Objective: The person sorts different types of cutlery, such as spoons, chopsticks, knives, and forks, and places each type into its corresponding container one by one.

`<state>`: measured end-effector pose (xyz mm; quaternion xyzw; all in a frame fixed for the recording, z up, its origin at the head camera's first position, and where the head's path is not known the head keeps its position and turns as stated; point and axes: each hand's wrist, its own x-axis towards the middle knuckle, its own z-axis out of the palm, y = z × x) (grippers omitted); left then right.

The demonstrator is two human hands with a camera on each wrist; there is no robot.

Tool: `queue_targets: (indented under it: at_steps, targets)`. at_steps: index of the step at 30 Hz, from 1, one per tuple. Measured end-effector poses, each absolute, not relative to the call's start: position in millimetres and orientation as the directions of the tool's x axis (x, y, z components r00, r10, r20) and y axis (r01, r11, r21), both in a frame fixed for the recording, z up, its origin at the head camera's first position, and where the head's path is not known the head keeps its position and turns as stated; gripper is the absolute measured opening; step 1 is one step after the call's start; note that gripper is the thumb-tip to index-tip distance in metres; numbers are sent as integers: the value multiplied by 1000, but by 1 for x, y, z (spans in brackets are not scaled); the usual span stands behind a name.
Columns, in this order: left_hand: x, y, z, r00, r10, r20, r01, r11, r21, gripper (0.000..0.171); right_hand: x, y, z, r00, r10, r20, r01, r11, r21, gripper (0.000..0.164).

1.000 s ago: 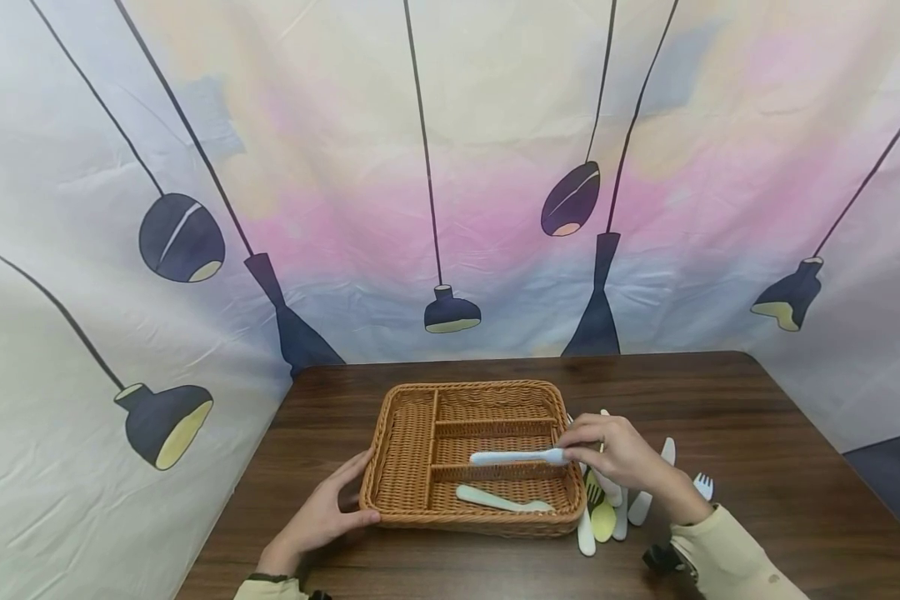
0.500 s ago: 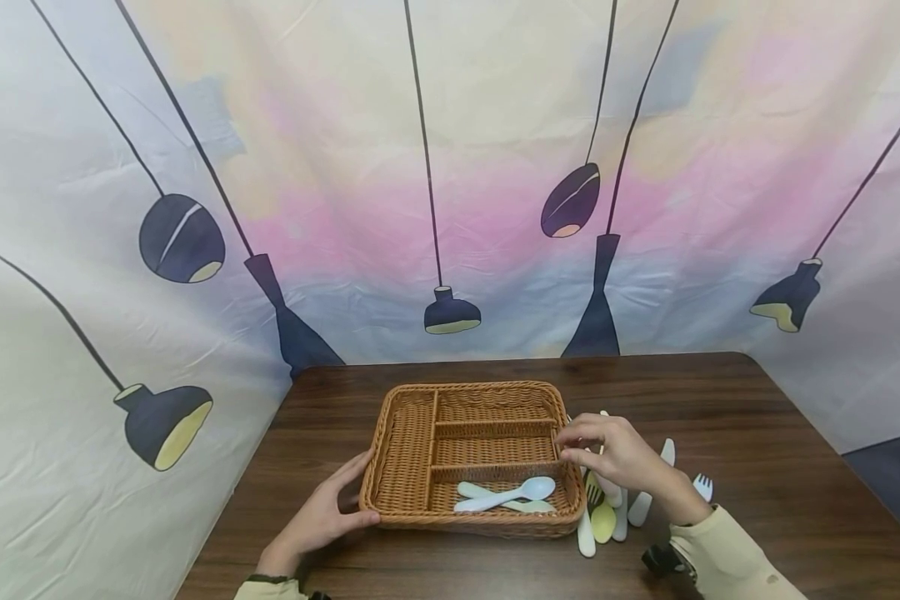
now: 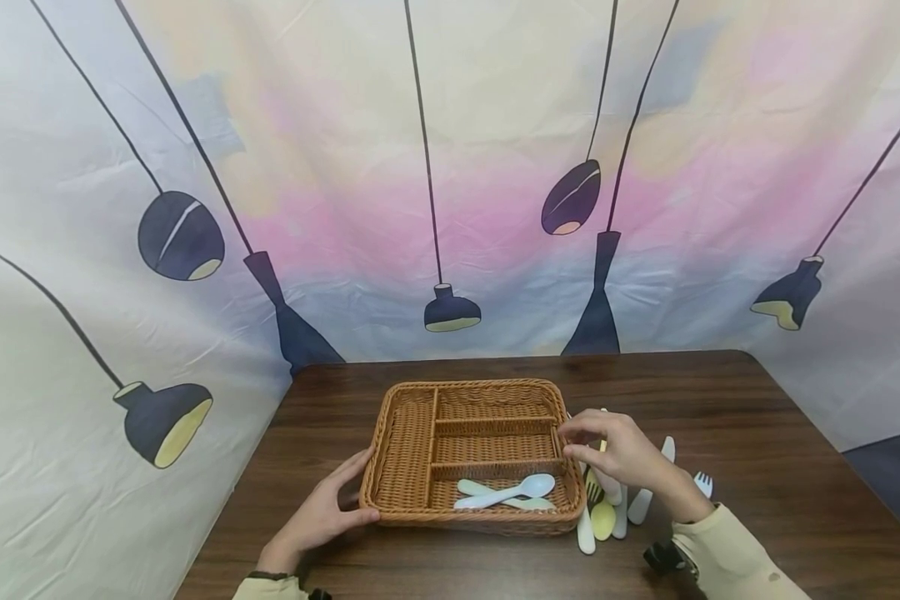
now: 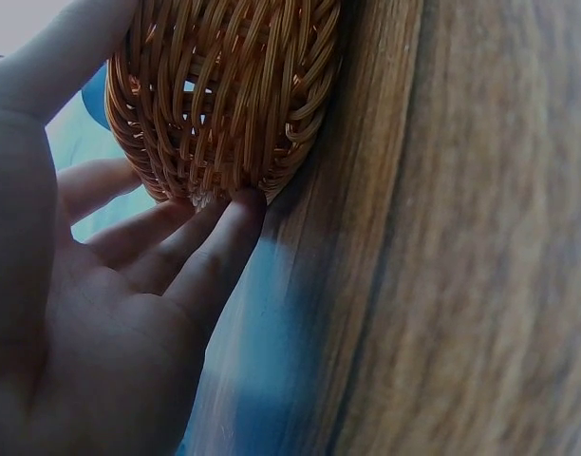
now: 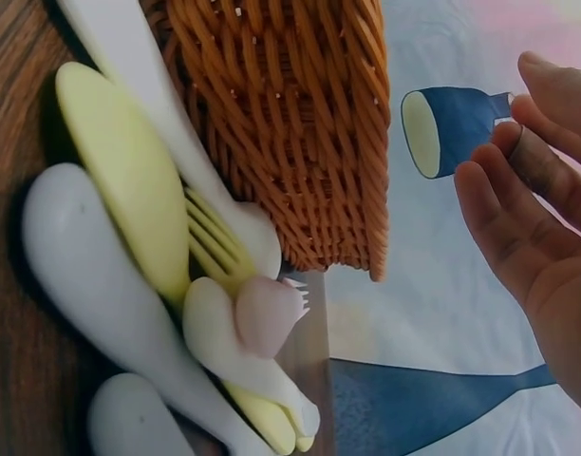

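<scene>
A brown wicker basket with dividers sits on the table. In its front right compartment a pale blue spoon lies crossed over a pale green spoon. At the basket's left side is my left hand; in the left wrist view its fairly straight fingers touch the woven wall. My right hand hovers by the right rim, its fingers loosely bent and holding nothing. Below it lies a pile of cutlery, with a yellow spoon, a yellow fork and a white-handled piece.
More light-coloured cutlery lies right of the pile, including a white handle and a white fork partly behind the right forearm. The dark wooden table meets a hanging cloth printed with lamps at its back edge.
The pale blue spoon has left my right hand and lies in the front compartment across the pale green spoon. My left hand stays at the basket's side.
</scene>
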<state>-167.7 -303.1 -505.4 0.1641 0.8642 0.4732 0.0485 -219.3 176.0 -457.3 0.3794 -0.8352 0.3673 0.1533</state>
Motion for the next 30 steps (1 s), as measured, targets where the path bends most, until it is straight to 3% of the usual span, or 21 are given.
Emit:
queue_targets:
  at_steps: [21,30]
  targets:
    - [-167,-303,-505,-941,333,62,228,485,844,94,-225,184,-478,-878,-303,370,-473,656,-588,32]
    - [-168,-303,-506,-936,342,84,249,473,845,93,-226,183,-490,-901,-327,286,-434,680,-590,33]
